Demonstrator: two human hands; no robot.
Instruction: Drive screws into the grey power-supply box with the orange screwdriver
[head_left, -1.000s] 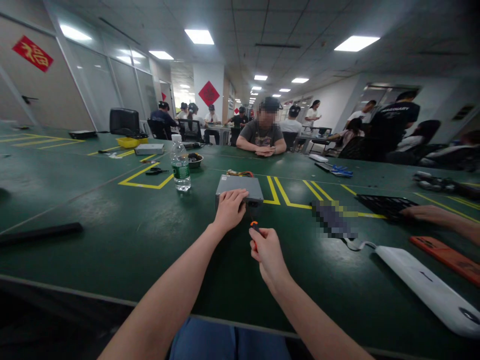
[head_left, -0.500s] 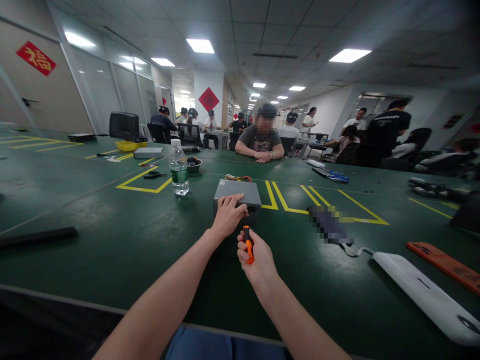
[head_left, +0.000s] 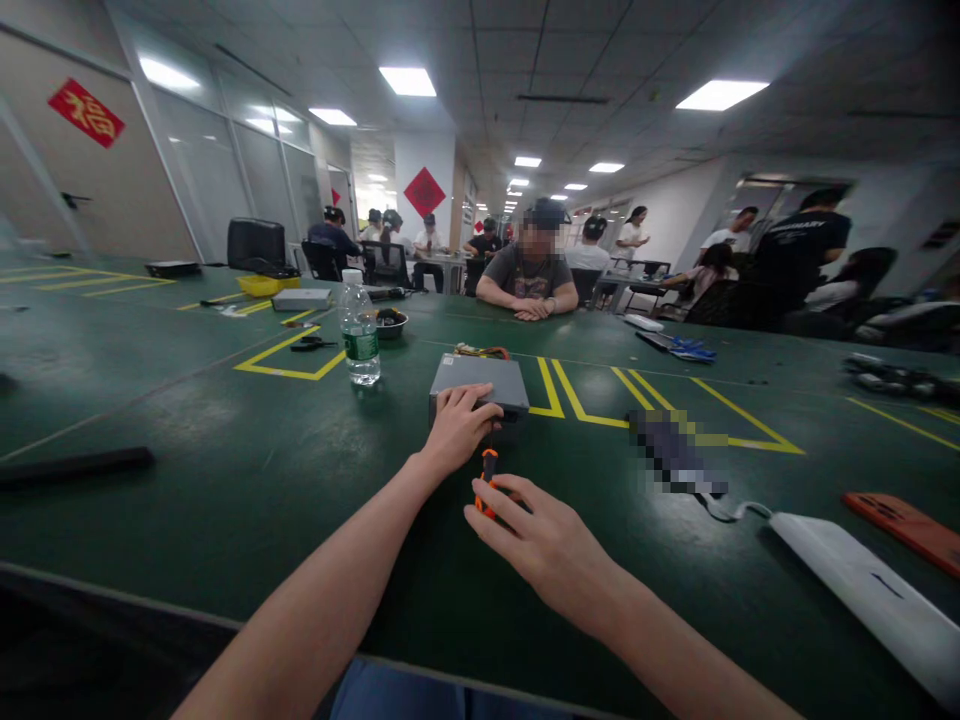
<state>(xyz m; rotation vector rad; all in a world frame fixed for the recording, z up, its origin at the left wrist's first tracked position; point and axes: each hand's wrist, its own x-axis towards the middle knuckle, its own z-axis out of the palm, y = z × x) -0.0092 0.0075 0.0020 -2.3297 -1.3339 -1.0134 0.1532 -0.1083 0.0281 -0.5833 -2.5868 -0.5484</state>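
A grey metal box (head_left: 487, 372) is seen on the green table (head_left: 300, 500), directly under and beyond the left hand (head_left: 457, 430). Its top is flat and matt, with straight edges, and a small white label (head_left: 448, 359) is carried at the far corner, on the left side of the hand. At the back of the box, farther from both hands, a bundle of coloured cables (head_left: 487, 352) is shown, in which red and yellow tones can be noticed. The front face is dark and partly covered by the fingers. The left hand is laid upon the top near the front edge, with fingers bent over it; whether the box is firmly gripped cannot be told.

A screwdriver (head_left: 490, 466) with a black and orange handle is pointed toward the front of the box, just beside the fingers of the right hand (head_left: 544, 545). These fingers are loosely spread around the handle; whether it is grasped or released cannot be told. The thin shaft is hardly visible, and its contact with the box is not clear. Beyond the left hand, to its left, an upright clear bottle (head_left: 361, 340) with a green label is placed.
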